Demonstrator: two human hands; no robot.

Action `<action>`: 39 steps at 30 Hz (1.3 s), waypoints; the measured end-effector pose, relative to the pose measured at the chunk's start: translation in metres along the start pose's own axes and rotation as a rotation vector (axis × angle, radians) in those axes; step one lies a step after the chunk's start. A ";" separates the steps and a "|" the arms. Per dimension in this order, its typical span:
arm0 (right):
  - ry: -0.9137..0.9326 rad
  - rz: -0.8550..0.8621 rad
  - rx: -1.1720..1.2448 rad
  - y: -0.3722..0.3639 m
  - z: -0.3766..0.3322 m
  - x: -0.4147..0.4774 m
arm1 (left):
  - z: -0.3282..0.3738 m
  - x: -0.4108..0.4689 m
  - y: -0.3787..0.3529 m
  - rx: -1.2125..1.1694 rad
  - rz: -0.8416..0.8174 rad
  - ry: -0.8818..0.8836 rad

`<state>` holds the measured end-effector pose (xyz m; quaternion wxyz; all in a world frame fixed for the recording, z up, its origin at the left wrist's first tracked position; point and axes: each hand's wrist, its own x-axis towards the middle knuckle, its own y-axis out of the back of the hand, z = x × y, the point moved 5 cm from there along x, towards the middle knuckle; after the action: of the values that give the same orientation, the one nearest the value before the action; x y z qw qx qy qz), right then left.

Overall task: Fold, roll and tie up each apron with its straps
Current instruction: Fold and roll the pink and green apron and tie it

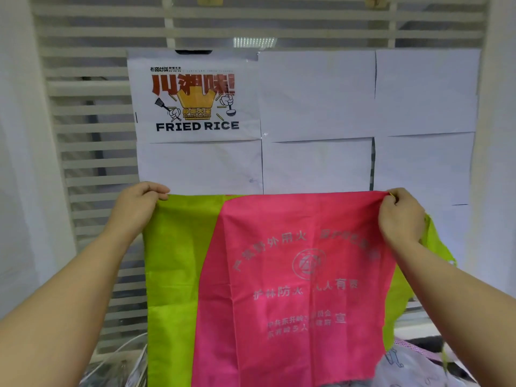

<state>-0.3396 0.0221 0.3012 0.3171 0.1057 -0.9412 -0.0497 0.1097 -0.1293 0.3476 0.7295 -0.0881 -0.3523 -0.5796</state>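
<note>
A wall of white horizontal slats [92, 152] fills the background, papered with plain white sheets [318, 96] and one printed "FRIED RICE" poster [195, 99]. In front hangs the apron [293, 275], thin creased fabric, pink with faded pale lettering over a lime-green layer, held up flat by its top edge. The left hand [139, 202] pinches the green corner with curled fingers; the right hand [400, 213] clamps the bunched pink corner.

Both forearms show bare and rounded, from the frame's lower corners up to the wrists. The left hand [139, 203] and right hand [400, 217] are bare as well, with short fingers.
</note>
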 end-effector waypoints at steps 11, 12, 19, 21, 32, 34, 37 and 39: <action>0.286 -0.228 -0.063 -0.003 -0.010 0.004 | -0.002 0.014 0.006 0.165 -0.204 -0.104; 0.294 -0.290 -0.071 -0.005 -0.009 0.007 | -0.004 0.015 0.010 0.026 -0.170 -0.039; 0.240 -0.495 -0.046 -0.016 -0.009 0.011 | -0.026 0.019 0.027 -0.400 0.047 0.194; 0.322 -0.490 -0.033 -0.016 -0.018 0.007 | -0.029 0.019 0.030 -0.368 0.092 0.186; 0.621 -0.716 -0.288 -0.021 -0.037 -0.010 | -0.035 0.021 0.038 -0.154 0.208 0.134; 0.655 -0.697 -0.281 -0.021 -0.039 -0.008 | -0.036 0.021 0.039 -0.135 0.229 0.139; 0.658 -0.709 -0.369 -0.022 -0.039 -0.007 | -0.033 0.019 0.041 -0.021 0.253 0.101; 0.657 -0.712 -0.506 -0.025 -0.039 -0.006 | -0.030 0.018 0.040 0.085 0.246 0.051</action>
<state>-0.3068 -0.0014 0.3246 0.5737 0.3480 -0.6573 -0.3431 0.1601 -0.1469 0.3484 0.8069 -0.0851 -0.3445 -0.4723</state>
